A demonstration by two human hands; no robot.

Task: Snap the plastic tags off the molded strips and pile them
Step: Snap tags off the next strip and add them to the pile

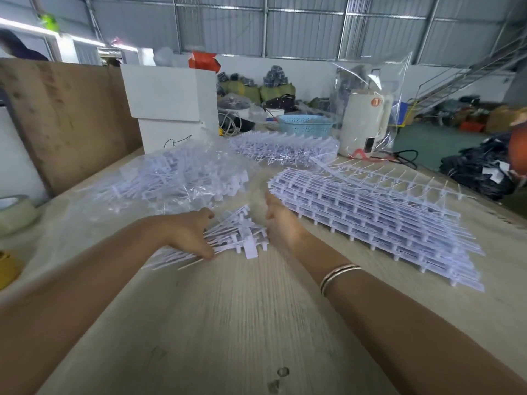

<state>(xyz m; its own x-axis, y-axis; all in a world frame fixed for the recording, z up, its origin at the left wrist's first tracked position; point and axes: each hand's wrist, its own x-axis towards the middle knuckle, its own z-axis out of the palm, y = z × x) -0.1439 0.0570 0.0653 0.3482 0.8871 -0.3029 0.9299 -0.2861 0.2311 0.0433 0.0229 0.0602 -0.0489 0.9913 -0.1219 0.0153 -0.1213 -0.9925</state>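
**Loose tags between both hands on table**

Left hand (189, 232) spread flat, fingers straight, pressing on small heap of tags (239, 236) on wooden table (228, 323). Right hand (281, 220) open, fingers straight, just beside heap. Stack of strips (379, 220) to the right; bagged tags (176, 175) behind.
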